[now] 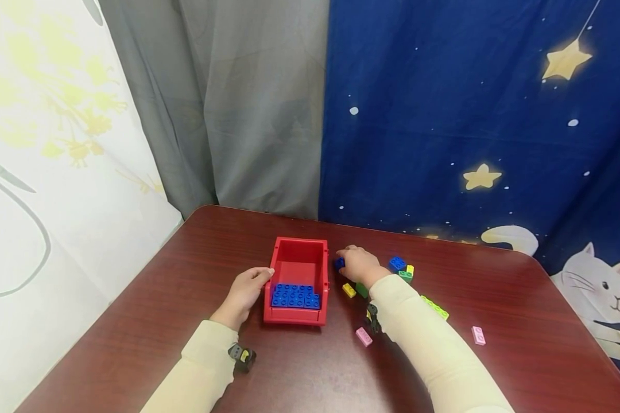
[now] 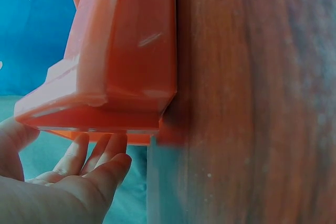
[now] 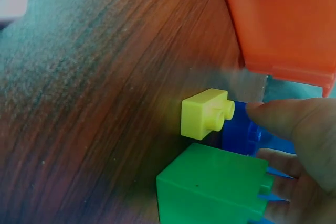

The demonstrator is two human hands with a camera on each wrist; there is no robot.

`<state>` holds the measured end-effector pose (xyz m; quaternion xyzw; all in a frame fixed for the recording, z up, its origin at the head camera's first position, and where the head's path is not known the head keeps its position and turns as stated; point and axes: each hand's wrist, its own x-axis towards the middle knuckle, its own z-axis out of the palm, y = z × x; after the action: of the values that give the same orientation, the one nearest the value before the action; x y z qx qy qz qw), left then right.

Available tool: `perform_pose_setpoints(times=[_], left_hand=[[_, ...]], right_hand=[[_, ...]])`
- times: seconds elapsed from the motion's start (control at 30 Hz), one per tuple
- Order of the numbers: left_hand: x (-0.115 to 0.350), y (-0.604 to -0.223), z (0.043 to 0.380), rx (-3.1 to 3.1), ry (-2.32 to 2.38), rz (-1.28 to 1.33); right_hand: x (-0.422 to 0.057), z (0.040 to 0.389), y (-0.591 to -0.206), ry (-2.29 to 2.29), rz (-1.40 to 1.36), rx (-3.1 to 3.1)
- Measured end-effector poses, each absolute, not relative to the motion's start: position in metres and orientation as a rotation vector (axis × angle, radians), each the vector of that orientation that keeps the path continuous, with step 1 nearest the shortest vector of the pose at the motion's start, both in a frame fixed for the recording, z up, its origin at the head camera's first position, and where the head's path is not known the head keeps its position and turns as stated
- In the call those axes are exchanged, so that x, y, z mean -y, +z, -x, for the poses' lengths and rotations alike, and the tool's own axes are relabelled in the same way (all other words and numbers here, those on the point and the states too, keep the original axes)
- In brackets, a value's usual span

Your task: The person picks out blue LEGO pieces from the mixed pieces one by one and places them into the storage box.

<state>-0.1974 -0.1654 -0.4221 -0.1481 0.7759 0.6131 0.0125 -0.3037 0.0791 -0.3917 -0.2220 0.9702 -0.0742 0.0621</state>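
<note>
A red plastic bin point(image 1: 294, 316) stands on the table, with several blue bricks point(image 1: 291, 295) set side by side in its front part. My left hand point(image 1: 245, 291) holds the bin's left side, thumb at the rim and fingers along the outer wall. To the right of the bin, my right hand point(image 1: 360, 264) grips a blue brick point(image 3: 236, 129) between thumb and fingers, low at the table. Close to that hand lie a small yellow brick point(image 3: 202, 115) and a green brick point(image 3: 210, 182). My palm and fingers partly hide the gripped brick.
Farther right lie another blue brick point(image 1: 397, 263), a small green brick point(image 1: 405, 276) and a lime brick point(image 1: 435, 308), partly behind my sleeve. Pink bricks lie nearer, one point(image 1: 364, 336) by my right wrist and one point(image 1: 478, 335) farther right. Curtains hang behind the table point(image 1: 186, 275).
</note>
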Motion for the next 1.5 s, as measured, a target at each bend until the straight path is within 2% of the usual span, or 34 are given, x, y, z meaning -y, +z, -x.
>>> perform_pose_setpoints(times=[1.5], left_hand=[[0.164,-0.418,0.196,-2.404,1.910,0.475]], right_hand=[[-0.080,0.307,-0.399,-0.267,0.727,-2.921]])
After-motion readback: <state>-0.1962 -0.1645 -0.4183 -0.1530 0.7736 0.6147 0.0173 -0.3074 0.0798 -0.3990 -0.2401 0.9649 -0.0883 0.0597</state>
